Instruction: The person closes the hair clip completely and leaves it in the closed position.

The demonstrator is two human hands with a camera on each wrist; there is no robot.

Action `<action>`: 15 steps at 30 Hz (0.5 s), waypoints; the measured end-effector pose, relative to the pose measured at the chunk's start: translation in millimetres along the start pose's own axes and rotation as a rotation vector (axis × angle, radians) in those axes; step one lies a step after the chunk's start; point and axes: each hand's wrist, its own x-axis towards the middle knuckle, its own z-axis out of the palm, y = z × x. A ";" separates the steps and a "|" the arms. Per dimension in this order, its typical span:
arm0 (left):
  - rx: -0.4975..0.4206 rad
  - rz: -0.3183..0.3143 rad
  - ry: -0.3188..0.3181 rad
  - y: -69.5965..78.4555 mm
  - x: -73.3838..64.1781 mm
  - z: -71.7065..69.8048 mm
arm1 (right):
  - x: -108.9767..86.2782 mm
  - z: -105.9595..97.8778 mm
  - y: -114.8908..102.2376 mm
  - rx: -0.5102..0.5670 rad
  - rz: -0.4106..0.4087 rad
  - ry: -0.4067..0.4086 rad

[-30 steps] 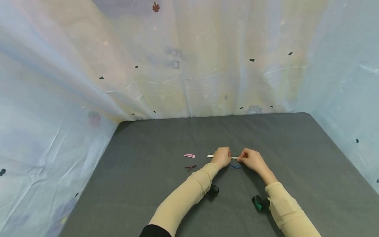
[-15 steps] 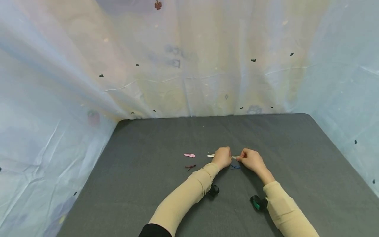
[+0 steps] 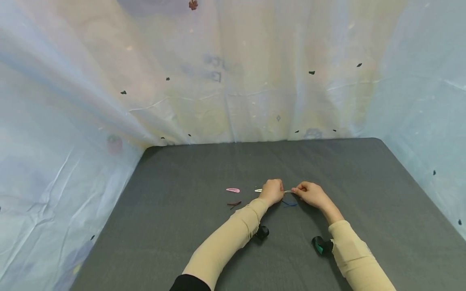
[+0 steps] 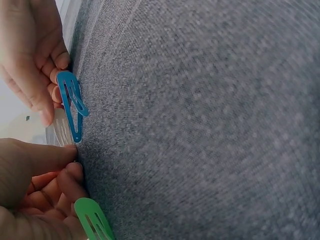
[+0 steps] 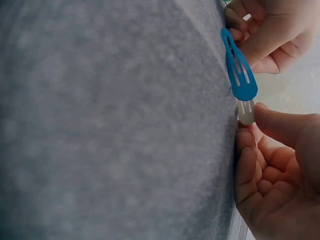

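Between my two hands is a pale snap hair clip (image 5: 246,119), held low over the dark cloth. My left hand (image 3: 272,192) pinches its narrow end between thumb and forefinger. The thumb and fingers of my right hand (image 3: 311,195) pinch its wide, rounded end. Just nearer to me lies a blue snap hair clip (image 5: 245,92), its tongue sprung away from the frame in the left wrist view. Beside the left hand's curled fingers, a green snap clip (image 4: 86,205) shows in the left wrist view; the left arm hides it in the head view.
Left of the hands lie a pink clip (image 3: 233,190) and a dark red clip (image 3: 234,204) with its parts spread. Another pale clip (image 3: 258,190) shows beside the left hand. Grey cloth (image 3: 174,242) covers the table, with patterned curtains (image 3: 255,72) behind.
My right hand has shifted slightly away from me, and the pale clip's right end has come up and looks thinner. The left hand has barely moved; the other clips lie as before.
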 end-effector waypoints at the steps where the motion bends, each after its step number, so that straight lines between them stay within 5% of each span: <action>1: 0.004 -0.003 0.000 -0.1 0.2 0.0 | 0.0 0.1 0.4 0.005 -0.002 -0.003; 15: -0.026 -0.027 0.009 0.2 -3.2 -3.1 | -1.3 3.5 -2.4 -0.009 -0.001 0.025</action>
